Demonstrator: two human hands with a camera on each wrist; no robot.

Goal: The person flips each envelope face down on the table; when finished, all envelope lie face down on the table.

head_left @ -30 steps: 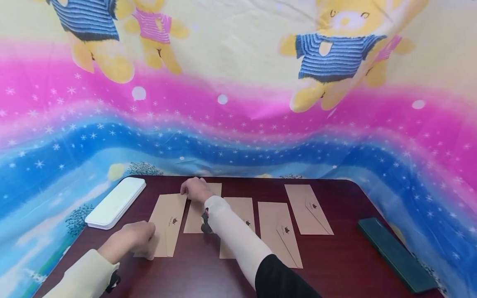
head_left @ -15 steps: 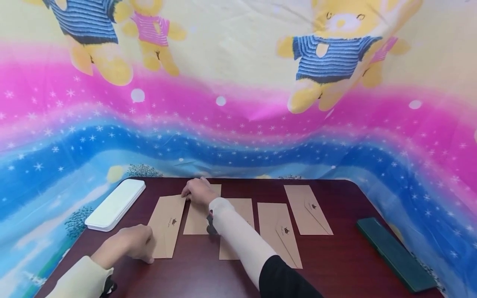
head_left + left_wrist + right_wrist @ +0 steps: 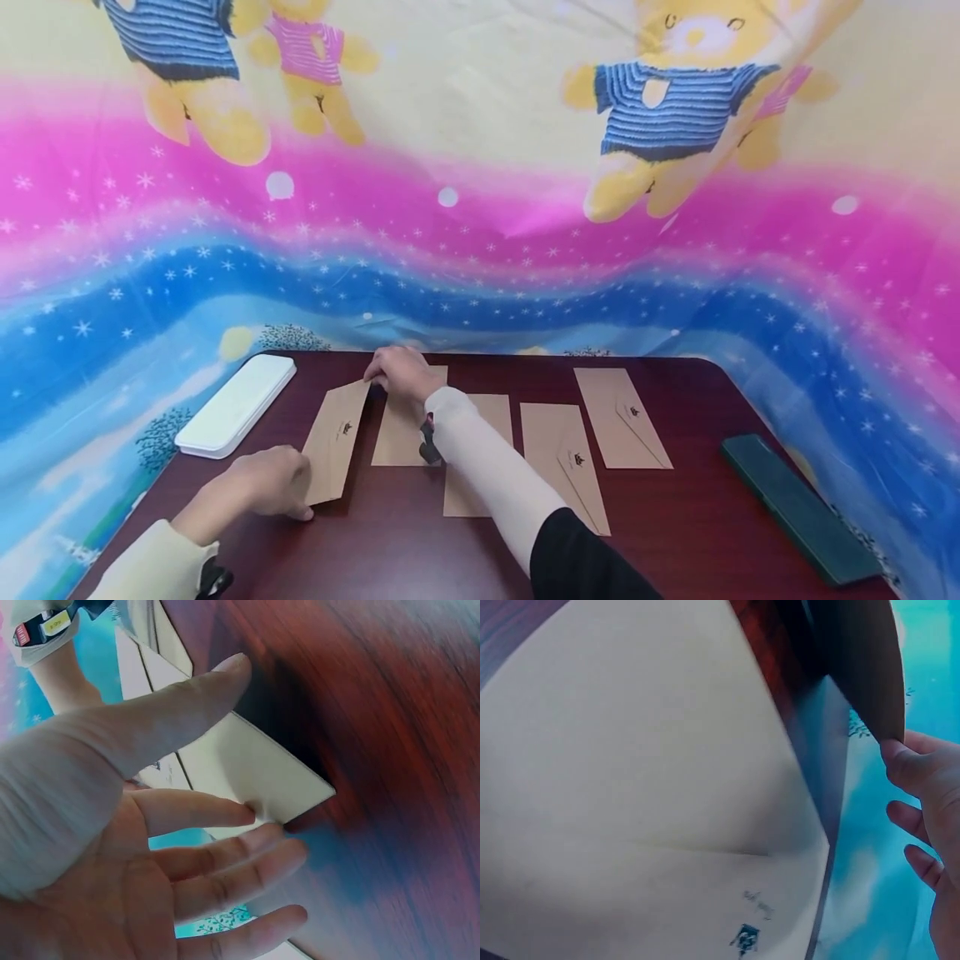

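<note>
Several brown paper envelopes lie on the dark wooden table. The leftmost envelope (image 3: 333,446), printed with a small black crown, is tilted, its right side raised off the tabletop. My right hand (image 3: 401,372) pinches its far right corner between thumb and fingertips, as the right wrist view also shows. By the envelope's left edge is my left hand (image 3: 273,483). The left wrist view shows this hand's fingers (image 3: 217,889) spread and loosely bent, thumb apart from them, close to the envelope's near corner (image 3: 281,780); whether they touch it, I cannot tell.
Under my right forearm lie two envelopes, one partly hidden envelope (image 3: 393,442) and a nearer envelope (image 3: 463,496). Farther right are a third envelope (image 3: 551,450) and a fourth (image 3: 607,408). A white case (image 3: 236,404) sits far left, a dark green case (image 3: 798,508) far right. Patterned cloth (image 3: 480,250) hangs behind the table.
The leftmost envelope's right side has risen from the table, tilting it toward the left. My right hand keeps its corner; my left hand has barely shifted.
</note>
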